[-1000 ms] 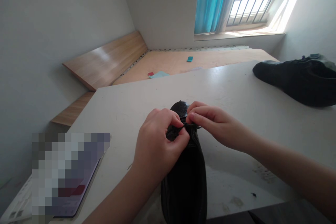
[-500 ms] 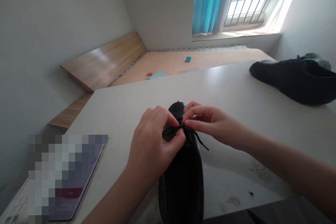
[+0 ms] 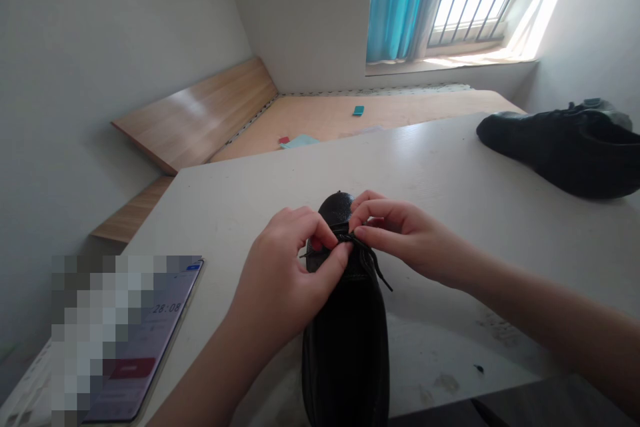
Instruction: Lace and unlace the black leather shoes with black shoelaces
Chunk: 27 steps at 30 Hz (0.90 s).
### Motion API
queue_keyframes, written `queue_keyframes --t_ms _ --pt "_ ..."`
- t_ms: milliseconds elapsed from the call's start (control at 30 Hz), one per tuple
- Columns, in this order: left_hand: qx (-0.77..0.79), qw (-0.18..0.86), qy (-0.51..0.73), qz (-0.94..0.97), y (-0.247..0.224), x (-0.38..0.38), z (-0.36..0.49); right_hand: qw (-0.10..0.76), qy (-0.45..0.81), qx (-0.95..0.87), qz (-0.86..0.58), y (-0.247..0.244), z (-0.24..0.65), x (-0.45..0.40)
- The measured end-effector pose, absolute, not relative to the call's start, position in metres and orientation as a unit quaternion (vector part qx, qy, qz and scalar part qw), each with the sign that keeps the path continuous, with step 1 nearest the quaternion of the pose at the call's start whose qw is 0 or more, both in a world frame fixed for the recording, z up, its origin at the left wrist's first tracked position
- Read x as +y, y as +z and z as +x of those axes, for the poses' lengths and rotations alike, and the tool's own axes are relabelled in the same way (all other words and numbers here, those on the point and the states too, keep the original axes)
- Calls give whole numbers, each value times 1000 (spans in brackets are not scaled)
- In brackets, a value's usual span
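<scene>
A black shoe [image 3: 346, 347] lies on the white table in front of me, its toe pointing away. Across its throat runs a black shoelace [image 3: 346, 237], gathered in a knot or bow whose exact form my fingers partly hide. My left hand [image 3: 293, 270] pinches the lace between thumb and index finger from the left. From the right, the fingertips of my right hand [image 3: 395, 223] are closed on the lace, close beside the left ones. One loose lace end hangs over the shoe's right side; a short bit sticks out at the left.
Another black shoe [image 3: 560, 153] stands at the table's right side. At the left edge lies a phone [image 3: 165, 333] with a lit screen, partly pixelated. Behind the white table [image 3: 240, 193] is a bed-like board [image 3: 420, 110] with small teal and red items.
My left thumb and index finger have shifted slightly left, showing more of the lace between the hands. My right hand has barely moved. The view has shifted a little.
</scene>
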<state>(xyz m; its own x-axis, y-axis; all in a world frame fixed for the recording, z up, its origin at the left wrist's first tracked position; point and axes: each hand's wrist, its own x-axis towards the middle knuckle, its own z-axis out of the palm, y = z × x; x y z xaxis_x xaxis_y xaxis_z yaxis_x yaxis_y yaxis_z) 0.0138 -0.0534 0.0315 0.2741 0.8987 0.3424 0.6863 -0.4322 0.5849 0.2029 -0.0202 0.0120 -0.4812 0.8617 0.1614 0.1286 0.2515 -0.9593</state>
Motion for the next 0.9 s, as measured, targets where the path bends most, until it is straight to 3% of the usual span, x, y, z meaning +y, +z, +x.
queue_keyframes --t_ms 200,333,433,500,667,900 --pt "523 368 282 716 38 -48 3 374 315 -799 -350 14 206 -22" --pt "529 427 259 686 40 -41 -4 379 104 -861 -322 15 211 -20" --pt "527 433 249 688 38 -37 -6 372 37 -871 -319 14 213 -19" --pt "519 437 249 691 35 -36 -6 376 81 -863 -328 13 212 -19" --pt "516 452 272 675 30 -38 -4 360 327 -796 -360 12 207 -22" --pt "500 477 272 669 32 -41 -2 361 485 -713 -355 17 206 -23"
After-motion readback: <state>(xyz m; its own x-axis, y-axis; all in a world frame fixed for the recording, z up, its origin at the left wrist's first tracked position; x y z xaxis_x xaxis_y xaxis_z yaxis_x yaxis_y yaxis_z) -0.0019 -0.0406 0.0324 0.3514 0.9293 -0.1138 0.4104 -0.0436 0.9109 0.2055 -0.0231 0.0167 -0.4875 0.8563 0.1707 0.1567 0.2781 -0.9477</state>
